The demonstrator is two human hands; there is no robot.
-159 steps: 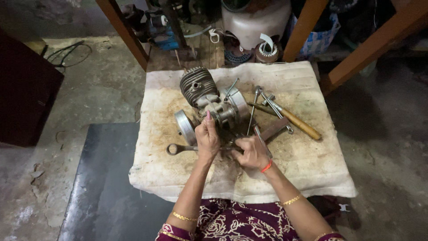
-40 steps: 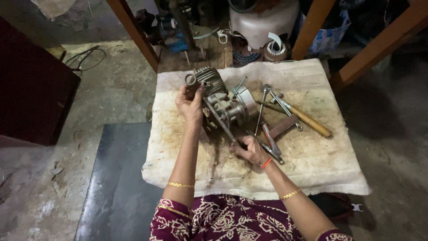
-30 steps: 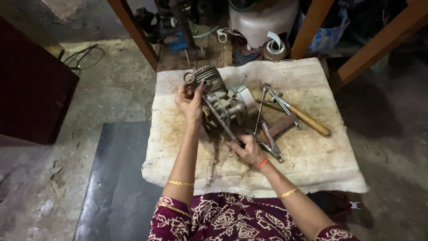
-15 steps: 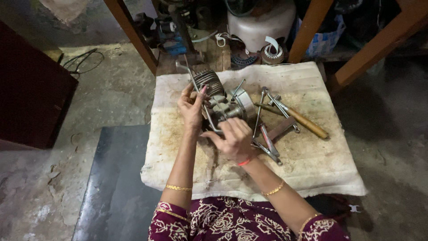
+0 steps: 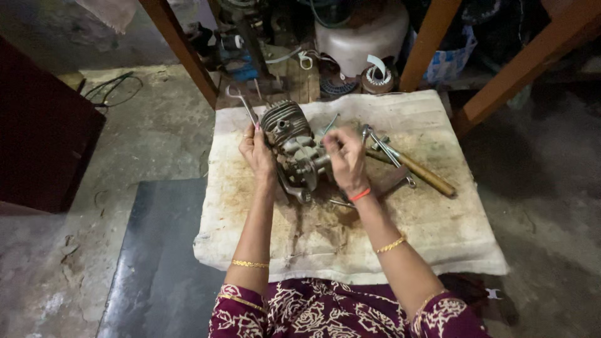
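A small grey engine [image 5: 289, 134] with a finned cylinder lies on a stained white cloth [image 5: 413, 241]. My left hand [image 5: 258, 155] presses against the engine's left side and grips a long wrench [image 5: 241, 106], whose open end sticks up past the cloth's far edge. My right hand [image 5: 344, 158] is at the engine's right side, with the fingers curled onto a part of it. What the fingertips pinch is hidden.
A wooden-handled hammer [image 5: 422, 176] and several loose wrenches [image 5: 383, 145] lie on the cloth, right of the engine. Wooden legs [image 5: 181, 53] and a white tank [image 5: 363, 31] stand behind. A dark metal plate [image 5: 156, 263] lies on the floor at left, beside a dark cabinet [image 5: 37, 138].
My right hand left the lower end of the wrench and rose to the engine's right side. The wrench swung up to the left, now in my left hand.
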